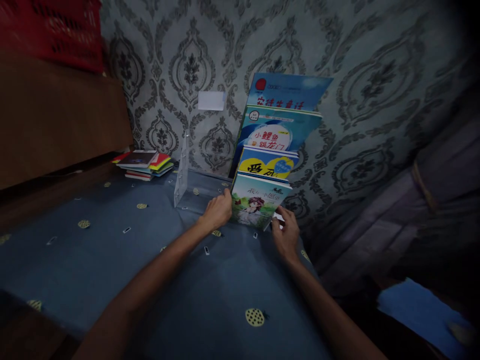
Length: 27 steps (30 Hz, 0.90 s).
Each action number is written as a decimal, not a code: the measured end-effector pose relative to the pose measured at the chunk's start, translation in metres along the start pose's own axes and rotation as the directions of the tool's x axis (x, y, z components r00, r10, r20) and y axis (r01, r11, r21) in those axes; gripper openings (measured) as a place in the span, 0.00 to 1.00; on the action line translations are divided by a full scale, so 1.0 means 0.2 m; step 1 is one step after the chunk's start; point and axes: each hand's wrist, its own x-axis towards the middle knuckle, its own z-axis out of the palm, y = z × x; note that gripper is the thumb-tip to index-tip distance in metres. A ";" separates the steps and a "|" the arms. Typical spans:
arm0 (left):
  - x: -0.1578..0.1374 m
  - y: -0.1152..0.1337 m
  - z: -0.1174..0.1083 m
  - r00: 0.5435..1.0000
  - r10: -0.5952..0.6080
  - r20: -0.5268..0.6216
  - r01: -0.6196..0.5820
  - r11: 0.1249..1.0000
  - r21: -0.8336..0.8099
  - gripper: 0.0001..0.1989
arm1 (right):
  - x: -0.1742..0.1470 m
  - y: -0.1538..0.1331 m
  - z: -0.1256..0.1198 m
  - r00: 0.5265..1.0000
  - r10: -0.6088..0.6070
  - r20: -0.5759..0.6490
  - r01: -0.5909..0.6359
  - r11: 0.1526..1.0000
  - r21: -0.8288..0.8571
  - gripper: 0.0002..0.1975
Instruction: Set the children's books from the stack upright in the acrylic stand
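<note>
Four tiers of children's books stand one behind another, the rear ones higher, leaning back by the wall. In front is a pale green book [257, 205] with a drawn figure on its cover. Behind it rise a yellow and blue book [262, 165], a teal book [285, 127] and a blue book [290, 90]. My left hand [218, 209] is closed at the front book's lower left edge. At its lower right edge, my right hand [287, 234] curls its fingers, with something white showing between them. A clear stepped panel [182, 172] stands left of the books.
Several stacked books [144, 164] lie at the table's back left. A red basket [56, 32] sits on a brown box [60, 110] there. The table has a blue patterned cloth [112, 270]. At right hangs a curtain [378, 210] above a blue item [420, 312].
</note>
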 end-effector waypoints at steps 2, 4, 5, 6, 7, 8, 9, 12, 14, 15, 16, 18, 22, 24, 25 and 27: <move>-0.02 -0.01 -0.01 1.000 0.002 0.018 -0.001 1.000 -0.005 0.16 | -0.01 -0.01 -0.01 1.000 0.011 0.014 -0.011 1.000 0.003 0.22; -0.04 -0.02 -0.03 0.999 0.022 0.025 -0.022 1.000 -0.003 0.15 | -0.03 -0.02 -0.03 0.999 0.018 0.034 -0.018 1.000 -0.002 0.22; -0.06 -0.04 -0.03 0.999 0.038 0.024 -0.038 0.999 0.001 0.15 | -0.04 -0.02 -0.04 0.999 0.019 0.044 -0.019 1.000 -0.007 0.22; -0.07 -0.07 -0.03 0.998 0.059 0.018 -0.059 0.998 0.005 0.14 | -0.05 -0.02 -0.05 0.998 0.018 0.052 -0.017 1.000 -0.011 0.22; -0.09 -0.10 -0.04 0.996 0.084 0.006 -0.084 0.996 0.011 0.14 | -0.06 -0.03 -0.06 0.998 0.013 0.061 -0.012 1.000 -0.014 0.22; -0.10 -0.14 -0.04 0.994 0.109 -0.011 -0.109 0.994 0.022 0.13 | -0.08 -0.03 -0.06 0.998 0.005 0.067 -0.004 1.000 -0.016 0.22; -0.11 -0.19 -0.05 0.990 0.134 -0.035 -0.133 0.990 0.041 0.13 | -0.09 -0.03 -0.07 0.998 -0.008 0.070 0.009 1.000 -0.017 0.22; -0.11 -0.40 -0.10 0.973 0.186 -0.139 -0.168 0.977 0.135 0.13 | -0.14 -0.01 -0.09 0.995 -0.065 0.078 0.067 0.998 -0.019 0.21; -0.10 -0.57 -0.15 0.956 0.170 -0.238 -0.124 0.973 0.195 0.13 | -0.17 0.01 -0.10 0.992 -0.090 0.089 0.093 0.995 -0.032 0.21; -0.08 -0.64 -0.18 0.941 0.150 -0.302 -0.088 0.974 0.209 0.14 | -0.18 0.02 -0.10 0.991 -0.092 0.092 0.097 0.994 -0.044 0.21; -0.07 -0.71 -0.21 0.920 0.146 -0.363 -0.070 0.975 0.212 0.14 | -0.19 0.03 -0.10 0.991 -0.090 0.097 0.096 0.994 -0.054 0.21; -0.03 -0.81 -0.26 0.873 0.193 -0.448 -0.086 0.965 0.248 0.15 | -0.20 0.04 -0.10 0.990 -0.083 0.112 0.091 0.994 -0.068 0.21; 0.08 -0.91 -0.36 0.813 0.234 -0.533 -0.078 0.951 0.299 0.12 | -0.21 0.04 -0.09 0.986 -0.078 0.149 0.092 0.991 -0.092 0.21; 0.14 -0.96 -0.40 0.815 0.111 -0.569 0.031 0.972 0.235 0.13 | -0.22 0.04 -0.09 0.985 -0.075 0.155 0.094 0.988 -0.121 0.21; 0.16 -1.00 -0.42 0.810 0.013 -0.586 0.126 0.973 0.195 0.14 | -0.22 0.04 -0.10 0.984 -0.075 0.162 0.097 0.986 -0.133 0.21; 0.20 -1.09 -0.46 0.791 -0.171 -0.587 0.321 0.933 0.161 0.18 | -0.22 0.04 -0.10 0.979 -0.083 0.186 0.112 0.982 -0.150 0.21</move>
